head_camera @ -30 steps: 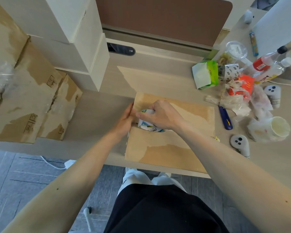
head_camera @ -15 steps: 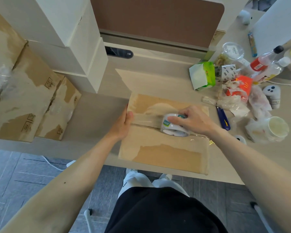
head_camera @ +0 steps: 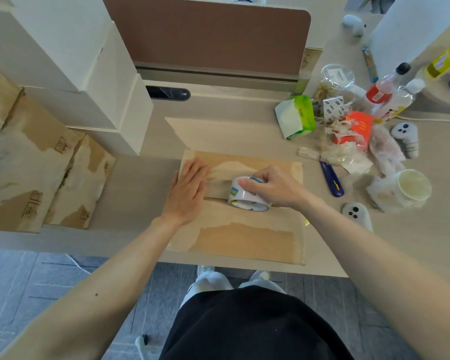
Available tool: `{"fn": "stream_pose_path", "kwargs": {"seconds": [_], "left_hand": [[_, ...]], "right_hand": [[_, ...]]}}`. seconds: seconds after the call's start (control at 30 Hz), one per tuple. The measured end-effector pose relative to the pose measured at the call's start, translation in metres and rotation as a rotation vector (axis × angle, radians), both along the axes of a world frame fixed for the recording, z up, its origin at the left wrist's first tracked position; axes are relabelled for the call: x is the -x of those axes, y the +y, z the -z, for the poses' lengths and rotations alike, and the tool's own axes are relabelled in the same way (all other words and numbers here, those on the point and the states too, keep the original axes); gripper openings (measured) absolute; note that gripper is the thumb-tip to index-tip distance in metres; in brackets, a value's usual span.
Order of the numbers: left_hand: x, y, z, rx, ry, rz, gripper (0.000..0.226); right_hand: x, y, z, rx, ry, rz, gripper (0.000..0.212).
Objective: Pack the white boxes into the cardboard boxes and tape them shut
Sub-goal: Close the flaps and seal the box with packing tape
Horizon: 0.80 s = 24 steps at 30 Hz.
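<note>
A closed cardboard box (head_camera: 244, 237) with worn, peeled patches lies at the desk's near edge in front of me. My right hand (head_camera: 276, 187) grips a roll of clear tape (head_camera: 246, 197) standing on the box's middle seam. A strip of tape runs from the roll leftward along the seam. My left hand (head_camera: 189, 189) lies flat on the left part of the box top, fingers straight, pressing on the tape strip. White boxes (head_camera: 70, 63) are stacked at the back left of the desk.
Other worn cardboard boxes (head_camera: 34, 172) lie at the left. A blue box cutter (head_camera: 331, 179) lies right of the box. Farther right are a paper cup (head_camera: 411, 188), wrappers, a green tissue pack (head_camera: 296, 116), bottles and white controllers (head_camera: 356, 215).
My right hand has drawn the tape roll from the box's left edge rightward along the seam, laying a strip. My left hand moved from the box's left edge onto the top, now flat.
</note>
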<state>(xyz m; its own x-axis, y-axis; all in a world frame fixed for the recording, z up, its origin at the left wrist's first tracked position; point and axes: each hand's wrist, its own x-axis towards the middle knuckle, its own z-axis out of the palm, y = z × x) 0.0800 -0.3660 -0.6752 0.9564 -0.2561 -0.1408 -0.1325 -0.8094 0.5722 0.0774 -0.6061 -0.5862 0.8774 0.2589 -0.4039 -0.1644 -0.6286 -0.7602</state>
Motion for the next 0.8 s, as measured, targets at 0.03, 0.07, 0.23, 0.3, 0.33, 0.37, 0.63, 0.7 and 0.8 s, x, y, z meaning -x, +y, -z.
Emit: {"fn": "stream_pose_path", "kwargs": {"seconds": [0.03,0.07,0.23,0.3,0.33,0.37,0.63,0.7,0.8], "left_hand": [[0.000,0.000,0.000,-0.005,0.004,0.003,0.057],[0.001,0.000,0.000,-0.006,0.005,0.007,0.059],[0.003,0.003,-0.001,0.128,0.015,-0.026,0.069],[0.003,0.005,-0.002,0.137,0.034,-0.020,0.068],[0.003,0.004,-0.001,0.087,0.033,-0.006,0.068],[0.003,0.003,-0.001,0.008,0.020,0.015,0.068],[0.005,-0.001,0.007,-0.296,-0.078,0.094,0.066],[0.004,-0.001,0.007,-0.291,-0.081,0.096,0.066],[0.004,-0.002,0.009,-0.341,-0.096,0.099,0.065]], "right_hand": [[0.000,-0.003,0.000,-0.038,0.019,0.015,0.061],[0.000,-0.005,0.000,-0.095,0.036,0.036,0.059],[0.002,0.010,-0.006,-0.318,0.030,0.149,0.062],[0.001,0.014,-0.005,-0.315,0.007,0.176,0.059],[0.001,0.012,-0.002,-0.275,-0.017,0.169,0.057],[0.001,0.009,0.000,-0.220,-0.038,0.147,0.055],[0.002,0.002,0.008,0.002,-0.044,0.056,0.050],[-0.001,0.001,0.009,0.014,-0.057,0.043,0.051],[0.000,0.003,0.011,0.060,-0.076,0.016,0.053]]}}
